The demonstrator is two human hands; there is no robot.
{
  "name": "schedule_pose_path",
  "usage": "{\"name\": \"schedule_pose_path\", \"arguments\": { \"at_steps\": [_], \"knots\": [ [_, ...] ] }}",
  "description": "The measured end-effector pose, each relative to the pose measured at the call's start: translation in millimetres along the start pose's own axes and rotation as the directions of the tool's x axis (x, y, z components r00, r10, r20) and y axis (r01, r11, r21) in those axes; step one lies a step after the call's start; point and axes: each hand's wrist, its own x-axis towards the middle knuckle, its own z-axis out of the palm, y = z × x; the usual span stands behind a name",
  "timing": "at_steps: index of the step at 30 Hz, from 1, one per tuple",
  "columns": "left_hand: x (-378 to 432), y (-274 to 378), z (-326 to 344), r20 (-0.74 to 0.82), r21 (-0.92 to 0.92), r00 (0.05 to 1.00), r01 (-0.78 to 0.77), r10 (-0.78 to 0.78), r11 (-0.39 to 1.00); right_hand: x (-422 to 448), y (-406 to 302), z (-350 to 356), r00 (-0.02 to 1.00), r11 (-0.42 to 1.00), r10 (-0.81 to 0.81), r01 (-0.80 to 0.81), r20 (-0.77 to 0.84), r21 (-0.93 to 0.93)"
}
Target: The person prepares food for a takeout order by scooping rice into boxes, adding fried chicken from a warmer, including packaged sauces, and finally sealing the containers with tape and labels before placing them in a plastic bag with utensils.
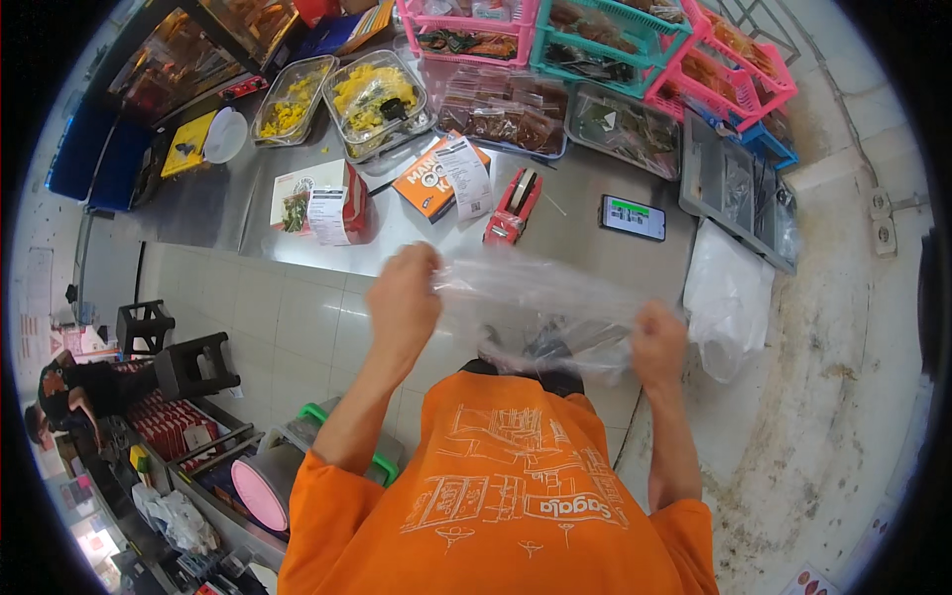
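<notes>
A clear plastic bag (535, 297) is stretched between my two hands in front of the steel counter's edge, blurred by motion. My left hand (407, 294) grips one end of it in a fist. At the other end, my right hand (659, 338) is closed on the plastic. Just beyond the bag on the counter (573, 238) stands a red tape dispenser (513, 204). An orange food box (425, 186) with a printed slip (462, 178) lies behind it. To the left is a white and red food box (297, 193), also bearing a slip (327, 216).
A phone (632, 217) lies at the counter's right. Trays of yellow food (378, 100), packed sachets (502, 111) and pink and teal baskets (595, 37) line the back. White plastic bags (729, 297) hang at the right end. Stools (195, 366) and a person (71, 394) are at left.
</notes>
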Motion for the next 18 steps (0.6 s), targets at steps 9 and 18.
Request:
{"name": "schedule_pose_path", "arguments": {
  "at_steps": [9,18],
  "knots": [
    [-92,-20,66,0.388,-0.307,0.919,0.205,-0.074,0.929,-144,122,63,0.703,0.955,0.028,-0.23,0.711,0.19],
    [-86,-22,76,0.959,-0.243,0.276,0.913,0.056,-0.328,-98,-52,-91,0.912,0.492,0.315,-0.393,0.262,0.777]
  ]
}}
